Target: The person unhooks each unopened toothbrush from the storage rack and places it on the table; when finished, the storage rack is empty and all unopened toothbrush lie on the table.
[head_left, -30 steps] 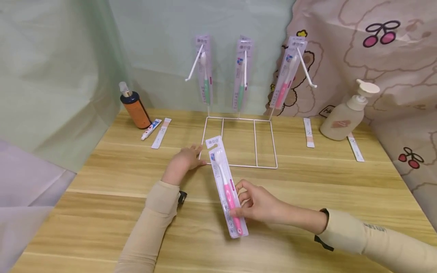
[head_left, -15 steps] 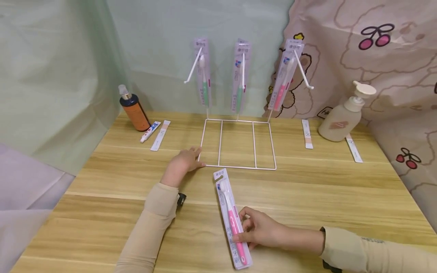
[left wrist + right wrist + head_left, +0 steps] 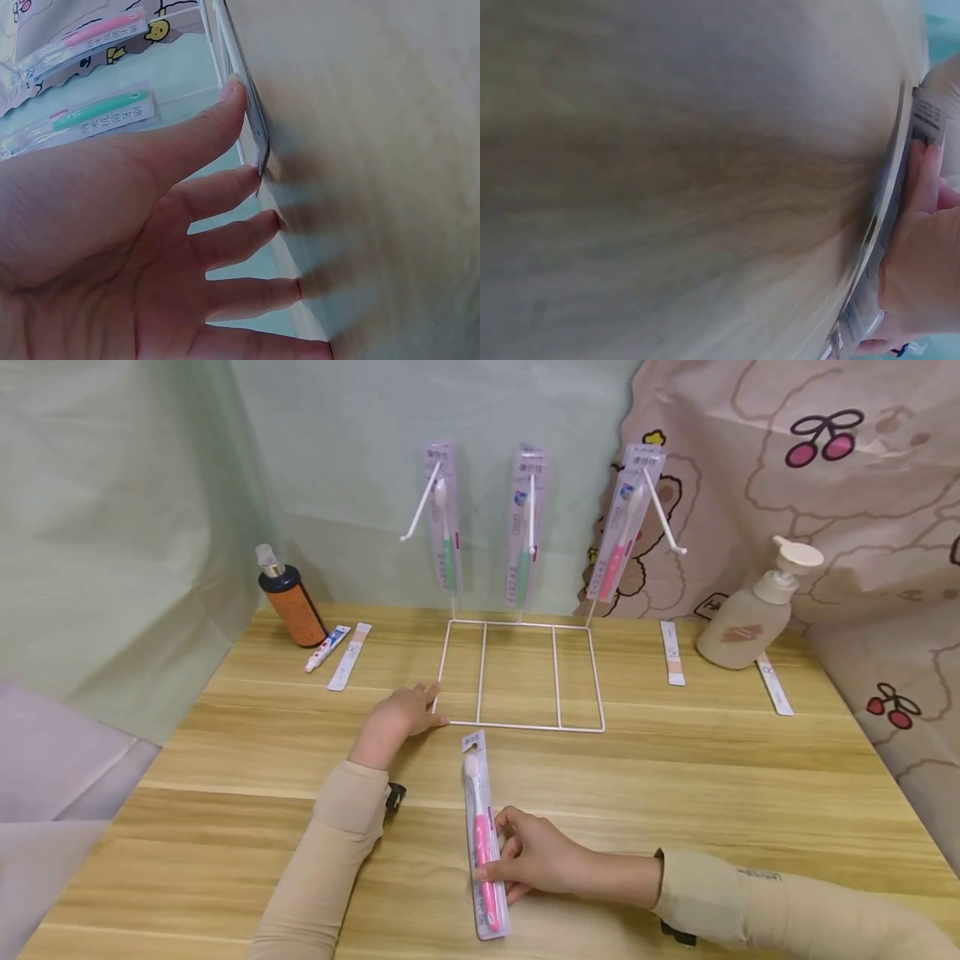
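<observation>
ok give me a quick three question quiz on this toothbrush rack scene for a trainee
1. True or false: the right hand holds a packaged pink toothbrush low over the table.
2. How many packs hang on the wire rack?
3. What does the left hand touch? A) the pump bottle B) the rack's front corner C) the toothpaste tube

Key: 1 true; 2 three; 3 B

Left hand (image 3: 395, 720): palm down, fingers straight — arm stretched forward, beige sleeve.
Right hand (image 3: 534, 862): fingers curled, pinching — forearm entering from the right, low and level.
</observation>
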A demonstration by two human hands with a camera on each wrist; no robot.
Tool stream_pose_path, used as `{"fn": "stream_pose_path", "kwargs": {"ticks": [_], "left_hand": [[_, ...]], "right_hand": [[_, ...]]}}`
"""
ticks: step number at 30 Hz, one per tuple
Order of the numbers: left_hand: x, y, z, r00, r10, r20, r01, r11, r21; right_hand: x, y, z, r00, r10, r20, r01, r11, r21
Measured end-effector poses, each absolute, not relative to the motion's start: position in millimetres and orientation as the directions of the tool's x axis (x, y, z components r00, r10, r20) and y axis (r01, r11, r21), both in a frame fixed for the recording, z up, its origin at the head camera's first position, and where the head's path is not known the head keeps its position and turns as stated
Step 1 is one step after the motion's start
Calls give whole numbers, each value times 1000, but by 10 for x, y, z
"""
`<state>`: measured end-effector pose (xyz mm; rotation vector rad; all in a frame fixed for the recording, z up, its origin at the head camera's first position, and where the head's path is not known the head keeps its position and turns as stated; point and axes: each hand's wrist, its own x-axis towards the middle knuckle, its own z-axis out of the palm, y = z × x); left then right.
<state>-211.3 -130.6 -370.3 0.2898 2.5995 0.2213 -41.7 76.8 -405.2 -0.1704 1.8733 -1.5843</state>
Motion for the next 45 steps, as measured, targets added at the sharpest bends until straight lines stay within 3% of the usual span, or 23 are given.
{"fn": "stream_pose_path", "kwargs": {"ticks": [5, 20, 33, 41, 45], "left_hand": [[-2129, -1313, -3718, -845, 241, -478, 159, 966, 205], [-2098, -1314, -3720, -853, 224, -472, 131, 966, 222], [-2091, -1317, -3772, -852, 230, -471, 135, 965, 227], [-2097, -1318, -3771, -854, 236, -463, 153, 966, 210], [-2111, -1313, -3752, -857, 234, -460, 152, 966, 209]], "right_hand": [[-439, 678, -4064, -773, -491, -402, 275, 312, -909], [-461, 629, -3990, -676, -565, -473, 159, 515, -842], [-496, 645, -3988, -649, -585, -485, 139, 536, -833], [-749, 837, -3936, -634, -685, -359, -58, 505, -861], [-1035, 955, -3868, -672, -689, -273, -159, 494, -855]]}}
